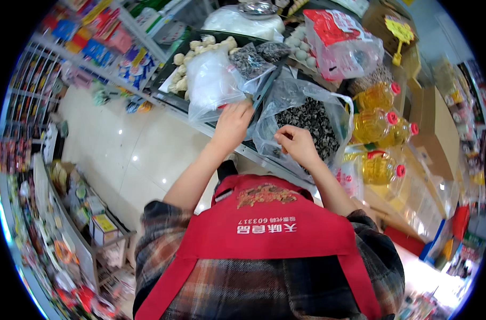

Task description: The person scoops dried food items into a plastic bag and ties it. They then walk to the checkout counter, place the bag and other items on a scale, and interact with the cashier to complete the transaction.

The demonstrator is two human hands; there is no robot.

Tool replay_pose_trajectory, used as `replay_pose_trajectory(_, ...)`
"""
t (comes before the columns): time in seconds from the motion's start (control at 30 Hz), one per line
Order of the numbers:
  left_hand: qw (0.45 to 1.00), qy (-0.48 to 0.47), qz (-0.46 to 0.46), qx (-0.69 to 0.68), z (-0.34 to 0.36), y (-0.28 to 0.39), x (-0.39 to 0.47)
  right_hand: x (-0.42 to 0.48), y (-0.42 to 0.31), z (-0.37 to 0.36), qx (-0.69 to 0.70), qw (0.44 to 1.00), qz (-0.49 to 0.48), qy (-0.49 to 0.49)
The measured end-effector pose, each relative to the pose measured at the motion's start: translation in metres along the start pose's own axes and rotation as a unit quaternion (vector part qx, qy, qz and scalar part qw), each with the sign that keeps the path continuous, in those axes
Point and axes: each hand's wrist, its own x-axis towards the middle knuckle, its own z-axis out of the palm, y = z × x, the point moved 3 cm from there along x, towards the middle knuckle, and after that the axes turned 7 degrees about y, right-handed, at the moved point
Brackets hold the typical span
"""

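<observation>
My left hand (236, 122) lies at the lower right corner of a clear plastic bag of whitish contents (213, 76). Its fingertips point away from me, and whether they grip the bag is hidden. Over the near left side of a large open clear bag (281, 90), my right hand (297, 143) is curled, its thumb against the fingers, with nothing visible in it. Dark, crinkled dried pieces, apparently black fungus (317, 120), fill this open bag. Two smaller bags of similar dark pieces (249, 61) rest beside the whitish bag, on a black crate (169, 96).
Pale round produce (183, 82) fills the crate's left side. Greenish eggs (301, 46) and a red-and-clear bag (343, 44) stand behind the open bag. Yellow oil bottles (371, 126) and cardboard boxes (435, 132) are on the right. Goods shelves (95, 64) border the tiled floor (107, 152).
</observation>
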Motion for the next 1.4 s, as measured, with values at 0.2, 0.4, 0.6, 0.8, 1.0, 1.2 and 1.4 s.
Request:
replay_pose_trajectory(0.2, 0.968, -0.192, 0.050, 0.156, 0.042, -0.082, 0.037, -0.009, -0.002, 0.022, 0.041, 0.985, 0.096, 0.139)
replay_pose_trajectory(0.4, 0.968, -0.237, -0.076, 0.021, 0.011, -0.126, 0.047, -0.023, -0.006, 0.042, 0.027, 0.968, 0.119, 0.220)
replay_pose_trajectory(0.6, 0.932, -0.280, -0.208, 0.101, 0.050, -0.158, 0.097, -0.033, -0.021, 0.037, -0.048, 0.973, 0.062, 0.216)
replay_pose_trajectory(0.8, 0.913, -0.306, -0.238, 0.129, 0.077, -0.180, 0.093, -0.055, 0.002, 0.015, -0.066, 0.968, 0.056, 0.235)
replay_pose_trajectory(1.0, 0.910, -0.261, -0.266, 0.185, 0.063, -0.181, 0.089, -0.071, 0.026, -0.006, -0.037, 0.976, 0.072, 0.204)
replay_pose_trajectory(1.2, 0.911, -0.167, -0.277, 0.255, 0.015, -0.140, 0.112, -0.090, 0.038, -0.039, -0.022, 0.980, 0.045, 0.193)
replay_pose_trajectory(1.4, 0.870, -0.014, -0.427, -0.245, -0.026, -0.063, 0.083, -0.085, 0.049, -0.062, 0.098, 0.973, 0.121, 0.169)
